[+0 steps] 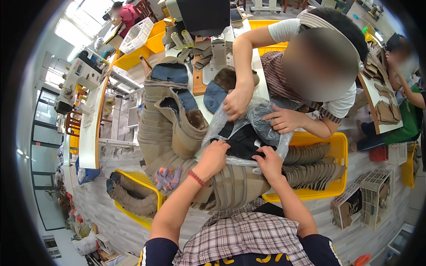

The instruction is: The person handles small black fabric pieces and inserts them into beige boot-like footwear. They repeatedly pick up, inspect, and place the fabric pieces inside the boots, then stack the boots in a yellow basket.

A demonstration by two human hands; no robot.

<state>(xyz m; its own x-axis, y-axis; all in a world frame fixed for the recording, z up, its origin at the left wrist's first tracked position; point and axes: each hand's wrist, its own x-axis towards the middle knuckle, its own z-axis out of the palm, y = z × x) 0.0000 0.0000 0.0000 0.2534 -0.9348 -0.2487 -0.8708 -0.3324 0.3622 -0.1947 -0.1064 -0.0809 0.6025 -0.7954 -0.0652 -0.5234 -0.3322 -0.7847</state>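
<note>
A clear plastic bag (pixel 212 128) lies open in front of me with black fabric pieces (pixel 244 142) inside. My left hand (pixel 214 158) is closed at the bag's near left edge, its fingertips beside the black fabric. At the near right edge, my right hand (pixel 270 165) has its fingers curled in, gripping the bag's rim. Across from me, a co-worker's one hand (pixel 238 103) grips the far edge of the bag, and the other hand (pixel 283 119) rests on its bunched plastic. Stacked brown boot uppers (pixel 235 184) lie just below my hands.
More boot uppers (pixel 188 133) with fur lining stand stacked on the left. Purple-grey gloves (pixel 167 178) lie near my left forearm. Yellow crates (pixel 339 166) of brown pieces sit on both sides. A sewing machine (pixel 218 53) stands at the back; white crates (pixel 377 197) are at right.
</note>
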